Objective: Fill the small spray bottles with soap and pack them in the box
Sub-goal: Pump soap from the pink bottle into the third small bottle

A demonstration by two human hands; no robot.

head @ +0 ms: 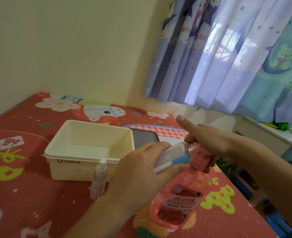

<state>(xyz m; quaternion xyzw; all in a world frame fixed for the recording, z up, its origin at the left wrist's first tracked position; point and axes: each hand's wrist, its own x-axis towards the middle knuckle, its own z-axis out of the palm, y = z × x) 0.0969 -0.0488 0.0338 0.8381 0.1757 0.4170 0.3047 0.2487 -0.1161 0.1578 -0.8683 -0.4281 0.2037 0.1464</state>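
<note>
A pink soap bottle (177, 201) with a pink pump top stands on the red patterned table. My right hand (208, 138) rests on the pump head, thumb sticking out to the left. My left hand (141, 170) holds a small clear spray bottle (169, 155) with a blue label tilted sideways, its open mouth against the pump spout. A second small spray bottle (98, 179), capped in white, stands upright in front of the cream box (83, 150), which is open and holds nothing.
A grey lid (145, 138) lies flat behind the box on the right. The red table (21, 186) meets the wall at the back. Curtains hang at the right, with a pale desk (270, 134) beneath them beyond the table's right edge.
</note>
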